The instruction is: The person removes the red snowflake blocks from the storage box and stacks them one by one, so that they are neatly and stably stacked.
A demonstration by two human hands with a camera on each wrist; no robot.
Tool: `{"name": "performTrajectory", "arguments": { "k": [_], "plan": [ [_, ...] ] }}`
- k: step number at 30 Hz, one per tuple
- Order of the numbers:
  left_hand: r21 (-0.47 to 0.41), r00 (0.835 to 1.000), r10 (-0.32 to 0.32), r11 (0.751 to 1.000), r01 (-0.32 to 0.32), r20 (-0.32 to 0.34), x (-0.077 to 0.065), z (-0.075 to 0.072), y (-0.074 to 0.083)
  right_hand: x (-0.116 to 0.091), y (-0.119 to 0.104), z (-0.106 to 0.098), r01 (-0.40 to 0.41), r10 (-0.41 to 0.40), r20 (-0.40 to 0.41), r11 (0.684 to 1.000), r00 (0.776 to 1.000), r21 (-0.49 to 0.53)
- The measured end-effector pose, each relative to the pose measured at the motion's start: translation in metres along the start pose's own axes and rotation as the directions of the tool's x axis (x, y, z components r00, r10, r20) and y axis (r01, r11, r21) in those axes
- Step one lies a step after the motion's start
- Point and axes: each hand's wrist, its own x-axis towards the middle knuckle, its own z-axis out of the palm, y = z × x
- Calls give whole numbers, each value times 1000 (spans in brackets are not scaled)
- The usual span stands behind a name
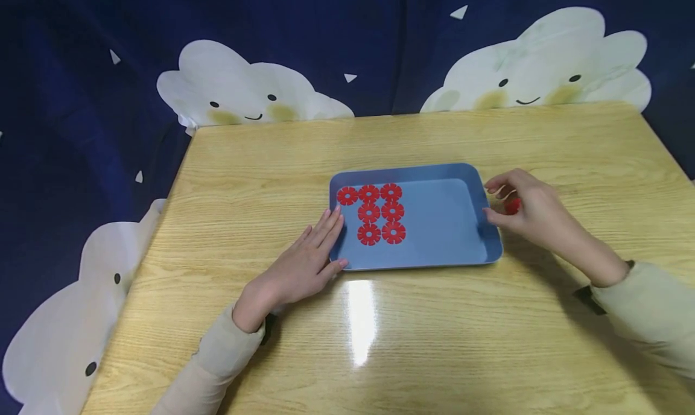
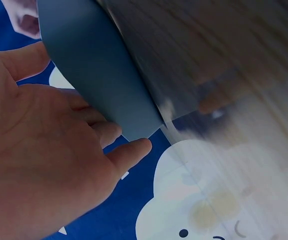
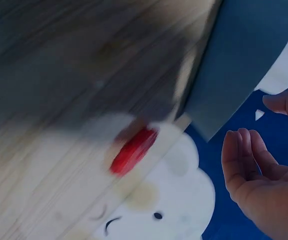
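Note:
A blue rectangular tray [image 1: 434, 222] holds several red notched discs [image 1: 369, 212] in its left half. Straight fingers of my left hand [image 1: 301, 264] lie over the tray's left rim, with the thumb by its near left corner. In the left wrist view, that hand [image 2: 48, 145] is against the tray's outer wall [image 2: 93, 65]. My right hand [image 1: 529, 210] is at the tray's right end, fingers bent, a gap between them and the thumb. Another red disc [image 1: 512, 206] lies on the table, partly hidden behind it. The right wrist view shows this disc [image 3: 133, 151] apart from the hand [image 3: 266, 175].
The tray stands on a light wood-grain table [image 1: 434, 336]. Behind it hangs a dark blue cloth [image 1: 380, 41] with white cloud shapes [image 1: 255, 89]. A bright reflection shows on the tabletop in front of the tray.

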Motion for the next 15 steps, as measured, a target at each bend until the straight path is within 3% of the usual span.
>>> {"name": "performTrajectory", "arguments": {
  "k": [5,15],
  "plan": [
    [-3,1000,4,1000,-4,-2,-1,0,0,11,-17,20,62,-64,29,997,998,50],
    [11,1000,9,1000,-9,-4,-1,-1,1,26,-43,62,72,-92,137,986,986,148]
  ]
}}
